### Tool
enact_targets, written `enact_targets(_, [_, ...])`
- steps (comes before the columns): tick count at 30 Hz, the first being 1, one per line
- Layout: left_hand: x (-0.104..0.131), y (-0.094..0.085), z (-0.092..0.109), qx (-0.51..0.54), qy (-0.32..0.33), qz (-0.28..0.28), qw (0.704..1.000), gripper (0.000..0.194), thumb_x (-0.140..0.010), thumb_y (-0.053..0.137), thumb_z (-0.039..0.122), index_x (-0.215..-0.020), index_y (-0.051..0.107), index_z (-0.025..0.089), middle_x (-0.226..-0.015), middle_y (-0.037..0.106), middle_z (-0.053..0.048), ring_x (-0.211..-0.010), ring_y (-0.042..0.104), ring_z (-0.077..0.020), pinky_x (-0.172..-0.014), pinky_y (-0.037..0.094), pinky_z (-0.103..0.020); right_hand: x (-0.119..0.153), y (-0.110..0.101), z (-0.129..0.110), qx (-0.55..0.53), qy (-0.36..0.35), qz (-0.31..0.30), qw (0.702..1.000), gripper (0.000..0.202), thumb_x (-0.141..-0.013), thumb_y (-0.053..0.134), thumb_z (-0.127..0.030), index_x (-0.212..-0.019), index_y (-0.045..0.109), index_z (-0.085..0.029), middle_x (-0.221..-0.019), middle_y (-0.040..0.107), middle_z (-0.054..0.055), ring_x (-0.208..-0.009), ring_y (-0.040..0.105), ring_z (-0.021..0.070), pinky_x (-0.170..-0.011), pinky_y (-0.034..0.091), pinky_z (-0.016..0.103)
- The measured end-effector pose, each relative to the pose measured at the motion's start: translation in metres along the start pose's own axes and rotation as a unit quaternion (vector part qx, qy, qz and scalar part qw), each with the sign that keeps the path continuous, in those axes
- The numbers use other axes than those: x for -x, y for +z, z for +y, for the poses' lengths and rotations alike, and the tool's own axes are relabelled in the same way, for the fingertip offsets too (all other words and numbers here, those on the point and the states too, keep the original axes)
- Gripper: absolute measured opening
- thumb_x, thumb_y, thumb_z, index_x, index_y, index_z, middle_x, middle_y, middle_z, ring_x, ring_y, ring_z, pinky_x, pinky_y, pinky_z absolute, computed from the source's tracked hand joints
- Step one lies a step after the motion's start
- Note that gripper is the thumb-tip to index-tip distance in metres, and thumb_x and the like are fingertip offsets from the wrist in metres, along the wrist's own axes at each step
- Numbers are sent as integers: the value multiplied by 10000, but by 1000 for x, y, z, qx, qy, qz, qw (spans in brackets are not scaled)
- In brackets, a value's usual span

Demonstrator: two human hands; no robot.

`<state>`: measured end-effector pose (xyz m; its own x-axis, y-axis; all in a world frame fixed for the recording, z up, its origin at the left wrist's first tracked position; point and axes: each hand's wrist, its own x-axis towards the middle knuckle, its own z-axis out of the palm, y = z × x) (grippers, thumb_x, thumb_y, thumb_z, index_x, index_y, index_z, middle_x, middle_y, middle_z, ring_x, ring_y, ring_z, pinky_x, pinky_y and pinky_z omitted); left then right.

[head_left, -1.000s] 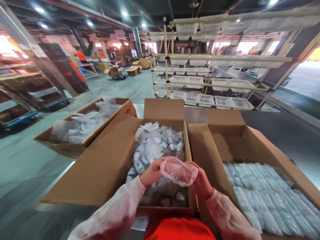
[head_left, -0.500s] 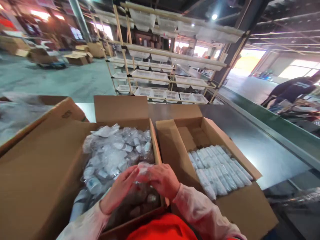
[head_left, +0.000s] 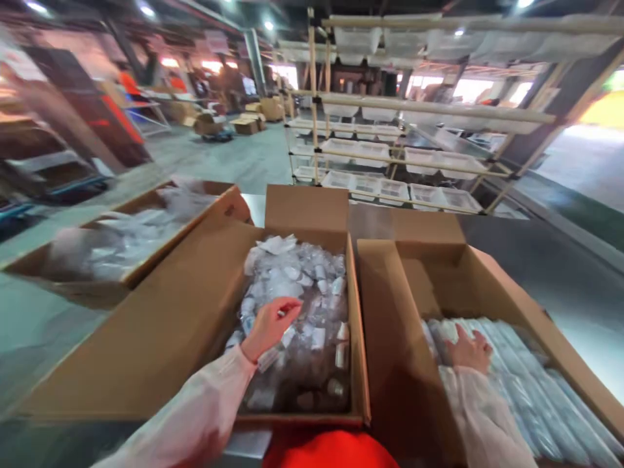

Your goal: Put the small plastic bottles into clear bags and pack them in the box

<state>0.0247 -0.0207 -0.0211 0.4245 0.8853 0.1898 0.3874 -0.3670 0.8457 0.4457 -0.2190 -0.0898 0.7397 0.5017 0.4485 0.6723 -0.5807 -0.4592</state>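
Note:
My left hand [head_left: 273, 326] hovers over the middle cardboard box [head_left: 359, 351], its thumb and fingertips brought together with nothing visible between them. Below it lies a jumble of small white bottles in clear plastic wrap [head_left: 312, 325]. My right hand [head_left: 468, 351] reaches into the right cardboard box [head_left: 439, 279], fingers bent and apart, over the near-left end of the rows. Those rows are clear-wrapped white cylinders [head_left: 517, 364] packed side by side. Whether the right fingertips touch a cylinder I cannot tell.
Another carton [head_left: 121, 279] with loose clear plastic wrap stands at the left. Box flaps [head_left: 146, 325] spread between it and the middle box. A metal table [head_left: 511, 240] runs behind the boxes. Beyond stands a pipe rack [head_left: 316, 130] with white plastic trays [head_left: 380, 185].
My hands were together at a clear-wrapped item over the middle box; now they are apart. The right hand has moved into the right box. The view has turned left.

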Motion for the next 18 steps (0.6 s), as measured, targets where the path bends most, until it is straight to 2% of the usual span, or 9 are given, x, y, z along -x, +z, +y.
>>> enact_targets(1, [-14,-6,-7,-70,21,28,997,217,-809,526,298,-894,675,165,-889,687,-76,-818,617,-195,-745,490,-301,-2,6,-11,1,-10,18,1000,290,-729,549,-390,-897,684,-196,-1077,558,230,-1059,494,418,-728,370,571])
enact_targets(3, [-46,-19,-21,-228,25,76,970,217,-813,504,201,-932,683,170,-957,669,-84,-886,598,-199,-851,463,-325,-4,16,-45,-24,-65,58,996,395,-754,528,-406,-1048,646,-170,-1173,523,217,-1111,472,398,-829,383,585])
enact_targets(6, [-96,-34,-31,-291,-1,121,949,305,-816,496,152,-1078,652,137,-1102,605,-136,-1054,533,-253,-952,399,-375,4,23,-115,-145,-210,86,963,359,-811,525,-380,-1075,621,-157,-1085,582,166,-1059,536,311,-918,425,510])
enact_targets(9, [-137,-39,-27,-314,-6,135,940,380,-794,548,156,-1169,606,158,-1231,529,-151,-1174,441,-301,-994,339,-417,33,22,-184,-266,-301,30,915,251,-837,545,-310,-1049,622,-200,-1043,615,128,-1015,569,262,-894,485,457])
enact_targets(11, [-154,-39,-20,-320,-1,130,938,353,-751,607,158,-1102,634,179,-1272,505,-140,-1219,391,-321,-999,316,-442,55,19,-215,-312,-343,-41,885,208,-839,546,-258,-1023,633,-216,-1032,629,116,-992,589,244,-867,516,424])
enact_targets(13, [-166,-38,-12,-316,9,123,941,204,-735,613,144,-929,672,164,-1233,534,-140,-1220,387,-326,-990,311,-456,71,16,-230,-339,-365,-111,860,191,-831,546,-226,-994,645,-226,-1009,643,105,-949,617,232,-819,546,388])
enact_targets(15, [-172,-38,-1,-301,25,129,944,91,-766,568,138,-780,658,142,-1168,568,-151,-1209,395,-326,-988,300,-462,76,14,-231,-355,-362,-158,847,185,-818,551,-218,-969,655,-234,-977,657,92,-899,640,224,-773,563,365])
enact_targets(18, [-171,-35,20,-256,56,154,953,201,-859,446,178,-800,634,139,-1105,589,-152,-1187,408,-301,-975,312,-432,63,10,-224,-368,-319,-186,853,171,-794,574,-233,-937,668,-230,-936,670,84,-851,648,222,-743,560,359])
